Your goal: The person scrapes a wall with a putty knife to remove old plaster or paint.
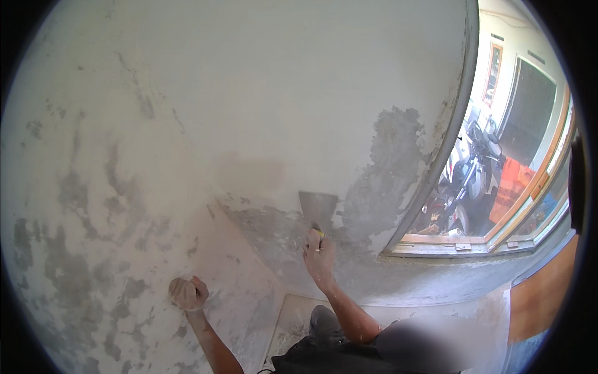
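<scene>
In my right hand [319, 255] I grip the handle of a wide scraper [317, 204]. Its flat grey blade points up and lies against the wall, at the ragged lower edge of the pale paint. Bare grey plaster [389, 162] shows beside the blade to the right, and more of it runs below. My left hand [189, 293] is closed, fingers curled, beside the patchy left wall [75, 262]. Whatever its fingers may hold is hidden.
A wooden-framed window [455, 242] with a sill is at the right. Through it I see a motorcycle [476, 162] and an orange sheet [514, 184]. The two walls meet in a corner between my hands. An orange-brown panel [542, 290] stands at the lower right.
</scene>
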The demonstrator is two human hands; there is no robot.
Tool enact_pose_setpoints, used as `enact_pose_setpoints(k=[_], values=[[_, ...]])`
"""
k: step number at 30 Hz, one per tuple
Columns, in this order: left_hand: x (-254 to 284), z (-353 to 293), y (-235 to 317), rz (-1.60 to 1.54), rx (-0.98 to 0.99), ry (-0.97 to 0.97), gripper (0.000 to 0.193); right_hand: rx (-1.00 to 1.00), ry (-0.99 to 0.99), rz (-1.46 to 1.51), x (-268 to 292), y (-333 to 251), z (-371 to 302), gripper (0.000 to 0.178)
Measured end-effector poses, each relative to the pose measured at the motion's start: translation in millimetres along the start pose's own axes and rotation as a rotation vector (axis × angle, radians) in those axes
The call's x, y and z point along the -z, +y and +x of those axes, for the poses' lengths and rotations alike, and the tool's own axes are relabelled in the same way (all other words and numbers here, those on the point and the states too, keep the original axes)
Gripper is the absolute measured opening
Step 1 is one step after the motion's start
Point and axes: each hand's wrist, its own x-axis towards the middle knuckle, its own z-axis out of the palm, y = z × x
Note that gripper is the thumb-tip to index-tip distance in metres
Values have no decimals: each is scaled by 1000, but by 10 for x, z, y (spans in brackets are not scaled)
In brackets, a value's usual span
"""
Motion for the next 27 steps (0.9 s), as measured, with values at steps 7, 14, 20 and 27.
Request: enact_pose_setpoints(k=[7, 14, 20, 27], values=[[-14, 53, -1, 24, 3, 4, 42, -95, 118, -166, 460, 990, -350, 44], [-42, -40, 14, 1, 8, -12, 42, 18, -26, -78, 302, 227, 59, 38], [-25, 12, 63, 7, 25, -10, 41, -240, 144, -164, 737, 1156, -461, 50], [14, -6, 68, -19, 44, 5, 41, -48, 27, -228, 680, 636, -198, 44]])
